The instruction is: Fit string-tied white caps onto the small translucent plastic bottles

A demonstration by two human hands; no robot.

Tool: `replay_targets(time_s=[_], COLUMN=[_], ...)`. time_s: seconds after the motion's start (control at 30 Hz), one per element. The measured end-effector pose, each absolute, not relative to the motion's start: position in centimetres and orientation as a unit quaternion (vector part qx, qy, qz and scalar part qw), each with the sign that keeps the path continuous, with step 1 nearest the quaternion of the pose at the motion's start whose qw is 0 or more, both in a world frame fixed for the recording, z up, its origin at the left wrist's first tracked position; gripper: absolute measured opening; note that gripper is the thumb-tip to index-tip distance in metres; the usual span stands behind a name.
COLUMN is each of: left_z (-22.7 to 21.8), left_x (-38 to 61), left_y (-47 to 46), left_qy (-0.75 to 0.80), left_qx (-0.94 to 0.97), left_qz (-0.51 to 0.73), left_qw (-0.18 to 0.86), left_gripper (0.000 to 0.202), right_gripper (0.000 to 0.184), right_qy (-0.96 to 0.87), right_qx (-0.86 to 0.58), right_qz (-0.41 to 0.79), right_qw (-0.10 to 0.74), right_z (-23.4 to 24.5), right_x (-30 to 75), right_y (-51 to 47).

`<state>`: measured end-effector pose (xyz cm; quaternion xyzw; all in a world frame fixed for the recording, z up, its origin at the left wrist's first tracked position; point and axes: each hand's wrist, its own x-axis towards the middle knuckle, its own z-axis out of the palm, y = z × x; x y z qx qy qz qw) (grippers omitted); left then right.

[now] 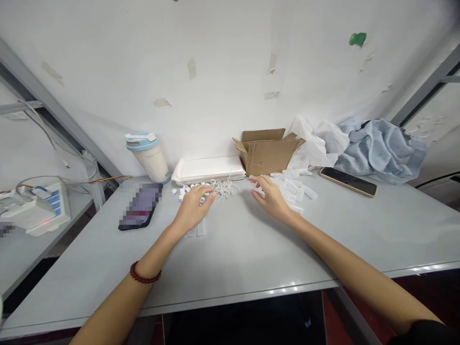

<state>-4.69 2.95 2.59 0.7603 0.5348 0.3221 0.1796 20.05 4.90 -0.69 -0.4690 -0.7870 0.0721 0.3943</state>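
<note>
Hands, one pair, bare, both over the tabletop (237, 263). Left hand (194, 205): fingers bent, thumb near them, above small white caps (182, 192) and at the near edge of a heap of thin white cords (227, 189). Right hand (272, 197): fingers and thumb parted, just beside loose clear plastic pieces (296, 192). Parts were small and partly covered, so whether either hand held one could not be told.

Clear strips (201, 227), a few: flat on the near side of the left hand. White stack (212, 167): behind the caps and cords. Cardboard box (270, 157): flaps up, beside the stack.

Step, as judged: gathering small parts from the piles, caps and cords to the left, clear pieces to the right. Next move, as judged: called for a fingertip pinch on one single part, lifted free without dragging tangled cords along.
</note>
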Motion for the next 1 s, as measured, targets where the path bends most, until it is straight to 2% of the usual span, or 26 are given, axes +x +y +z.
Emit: replay_targets(time_s=[0.13,0.23,0.33,0.57,1.0], left_z=[3.2,3.4,3.3,3.3,3.0], left_x=[-4.0,-3.5,-3.3,-3.3,-3.3], left_y=[2.3,1.9,1.8,1.9,1.8], left_qy=[0.525,0.501,0.469,0.4,0.372], left_qx=[0.695,0.641,0.596,0.516,0.482], left_qz=[0.382,0.403,0.423,0.456,0.458], left_qw=[0.311,0.42,0.495,0.605,0.647], left_gripper=[0.027,0.024,0.02,0.014,0.014], right_gripper=[0.024,0.025,0.026,0.026,0.02], right_qy=[-0.698,-0.621,-0.569,-0.537,-0.476], right_qx=[-0.475,-0.463,-0.434,-0.412,-0.358], right_qz=[0.261,0.425,0.513,0.559,0.633], right_qw=[0.468,0.468,0.473,0.478,0.495], right_z=[0.5,1.1,1.5,1.4,1.2], right_x=[19.4,19.1,18.9,18.7,18.4], right_y=[3.7,3.1,2.8,2.7,2.8])
